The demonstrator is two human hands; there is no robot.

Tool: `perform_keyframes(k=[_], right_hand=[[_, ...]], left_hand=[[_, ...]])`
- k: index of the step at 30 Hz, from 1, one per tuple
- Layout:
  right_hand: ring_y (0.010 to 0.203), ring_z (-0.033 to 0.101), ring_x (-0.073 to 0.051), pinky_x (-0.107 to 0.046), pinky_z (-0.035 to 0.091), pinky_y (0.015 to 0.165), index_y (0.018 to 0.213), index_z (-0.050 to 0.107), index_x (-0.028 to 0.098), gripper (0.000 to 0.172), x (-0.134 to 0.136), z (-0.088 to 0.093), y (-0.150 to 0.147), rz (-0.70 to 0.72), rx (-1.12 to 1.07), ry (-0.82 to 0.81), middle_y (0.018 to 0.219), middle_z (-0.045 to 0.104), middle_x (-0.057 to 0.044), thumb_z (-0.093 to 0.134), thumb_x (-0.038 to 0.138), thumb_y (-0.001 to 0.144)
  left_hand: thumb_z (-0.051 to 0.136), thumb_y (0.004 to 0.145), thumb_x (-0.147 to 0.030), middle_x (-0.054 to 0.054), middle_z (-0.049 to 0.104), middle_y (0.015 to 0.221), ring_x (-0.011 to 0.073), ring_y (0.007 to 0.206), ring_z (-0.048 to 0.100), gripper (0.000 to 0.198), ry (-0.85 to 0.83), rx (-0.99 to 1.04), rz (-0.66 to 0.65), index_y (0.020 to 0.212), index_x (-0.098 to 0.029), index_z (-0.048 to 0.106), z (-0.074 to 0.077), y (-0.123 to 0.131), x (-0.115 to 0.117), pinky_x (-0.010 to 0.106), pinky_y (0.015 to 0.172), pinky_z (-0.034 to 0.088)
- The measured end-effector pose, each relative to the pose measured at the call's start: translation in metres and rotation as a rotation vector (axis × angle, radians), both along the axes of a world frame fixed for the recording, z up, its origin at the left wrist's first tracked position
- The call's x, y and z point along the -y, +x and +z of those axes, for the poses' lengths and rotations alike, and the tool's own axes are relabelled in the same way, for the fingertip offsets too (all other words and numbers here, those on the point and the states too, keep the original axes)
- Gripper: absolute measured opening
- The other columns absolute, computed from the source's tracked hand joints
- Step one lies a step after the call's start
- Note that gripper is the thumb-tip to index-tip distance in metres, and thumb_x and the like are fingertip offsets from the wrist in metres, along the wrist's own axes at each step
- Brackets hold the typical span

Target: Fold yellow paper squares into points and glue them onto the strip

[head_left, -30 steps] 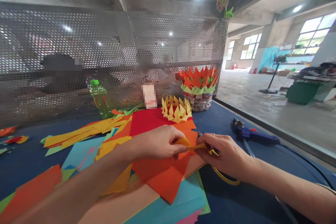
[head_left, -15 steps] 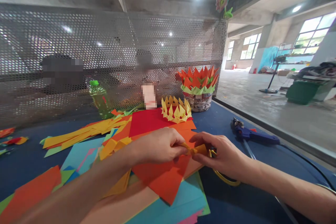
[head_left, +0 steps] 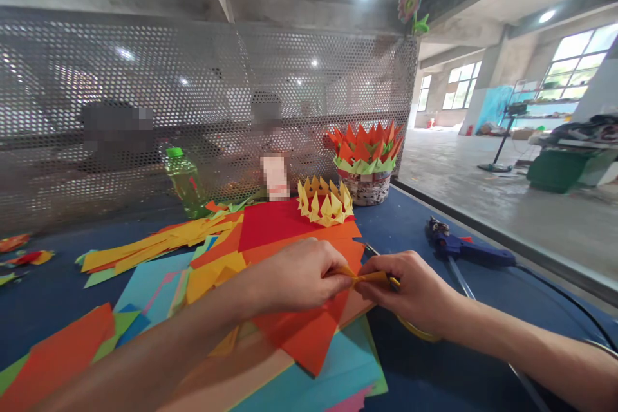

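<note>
In the frame's lower middle, the left hand (head_left: pixel 302 275) and right hand (head_left: pixel 412 286) pinch a folded yellow strip (head_left: pixel 371 277) between thumb and fingers. Orange paper (head_left: pixel 309 338) lies beneath; a spiky yellow ring (head_left: pixel 328 209) stands near the frame's centre.

Matt paper sheets (head_left: pixel 313 341) all round you.
Your folded yellow strip (head_left: pixel 374 278): smooth, matt paper. Facing you: perforated metal screen (head_left: pixel 145 64), dull sheen; glossy see-through plastic bottle (head_left: pixel 186 185); blue plastic glue gun (head_left: pixel 483 252).
</note>
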State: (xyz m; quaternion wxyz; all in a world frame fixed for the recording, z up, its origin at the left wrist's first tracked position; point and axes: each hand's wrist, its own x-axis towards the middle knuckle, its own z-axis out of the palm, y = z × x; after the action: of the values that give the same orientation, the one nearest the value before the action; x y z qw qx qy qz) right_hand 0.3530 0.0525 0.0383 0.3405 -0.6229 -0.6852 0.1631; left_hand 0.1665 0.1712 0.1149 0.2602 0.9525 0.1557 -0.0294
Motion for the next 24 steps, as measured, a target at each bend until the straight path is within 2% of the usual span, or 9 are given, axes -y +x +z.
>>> perform_keyframes(k=[8, 15, 19, 24], right_hand=[[0.058, 0.039, -0.009, -0.021, 0.034, 0.053, 0.085, 0.073, 0.018, 0.029, 0.003, -0.001, -0.003, -0.011, 0.027, -0.007, 0.063, 0.056, 0.004, 0.06, 0.043, 0.093], [0.058, 0.046, -0.01, -0.023, 0.037, 0.056, 0.085, 0.072, 0.019, 0.025, 0.006, 0.004, -0.003, -0.005, 0.063, 0.025, 0.066, 0.063, 0.002, 0.059, 0.038, 0.093], [0.062, 0.053, -0.011, -0.023, 0.041, 0.059, 0.089, 0.073, 0.02, 0.026, 0.004, 0.003, -0.003, -0.001, 0.072, 0.034, 0.073, 0.07, 0.001, 0.059, 0.04, 0.095], [0.056, 0.051, -0.01, -0.022, 0.037, 0.052, 0.088, 0.074, 0.019, 0.024, 0.001, -0.001, 0.0, -0.006, 0.095, 0.032, 0.067, 0.067, 0.001, 0.062, 0.039, 0.092]], left_hand=[[0.059, 0.083, -0.023, -0.006, 0.036, 0.057, 0.008, 0.053, 0.034, 0.023, 0.015, 0.056, 0.026, 0.062, -0.018, 0.055, 0.0, 0.004, 0.009, 0.027, 0.052, 0.023], [0.058, 0.079, -0.015, -0.005, 0.035, 0.054, 0.0084, 0.051, 0.031, 0.022, 0.108, 0.105, 0.049, 0.058, -0.018, 0.052, -0.003, 0.005, 0.015, 0.028, 0.051, 0.023], [0.059, 0.079, -0.018, -0.003, 0.042, 0.052, 0.0101, 0.051, 0.031, 0.02, 0.192, 0.117, 0.055, 0.06, -0.018, 0.06, -0.008, 0.007, 0.013, 0.03, 0.053, 0.02], [0.057, 0.084, -0.024, 0.002, 0.058, 0.062, 0.0128, 0.056, 0.04, 0.019, 0.259, 0.129, 0.034, 0.069, -0.019, 0.068, -0.014, 0.008, 0.008, 0.032, 0.056, 0.019]])
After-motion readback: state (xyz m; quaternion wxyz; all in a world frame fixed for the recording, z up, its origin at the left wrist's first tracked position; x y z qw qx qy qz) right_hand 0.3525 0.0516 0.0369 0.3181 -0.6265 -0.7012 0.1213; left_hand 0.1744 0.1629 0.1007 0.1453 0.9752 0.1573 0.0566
